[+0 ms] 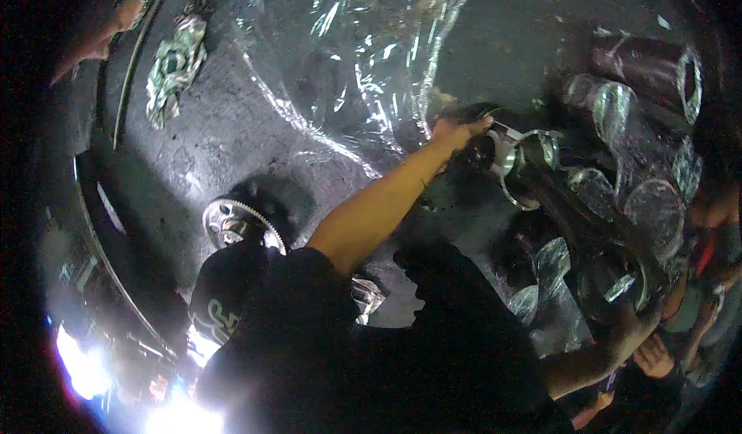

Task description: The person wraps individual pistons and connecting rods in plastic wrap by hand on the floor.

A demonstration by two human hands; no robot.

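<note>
My left hand point(461, 132) reaches out across the floor, its fingers on the edge of a bright metal part point(509, 138), perhaps a piston or bearing piece, with a dark round body beside it. A large dark connecting rod point(571, 208) runs from this part down to the right; its narrow end overlaps a shiny ring. My right hand point(646, 321) is at the rod's big end point(614, 283), with most of its fingers hidden behind the metal. Clear-wrapped round parts point(655, 214) lie just beyond the rod.
A dark cylinder liner point(637, 63) lies at the upper right. Clear plastic sheeting point(348, 45) covers the grey floor ahead. A toothed gear point(240, 222) and a crumpled rag point(177, 74) are at left. Another person's arm point(107, 34) shows top left; other people's hands point(654, 356) appear lower right.
</note>
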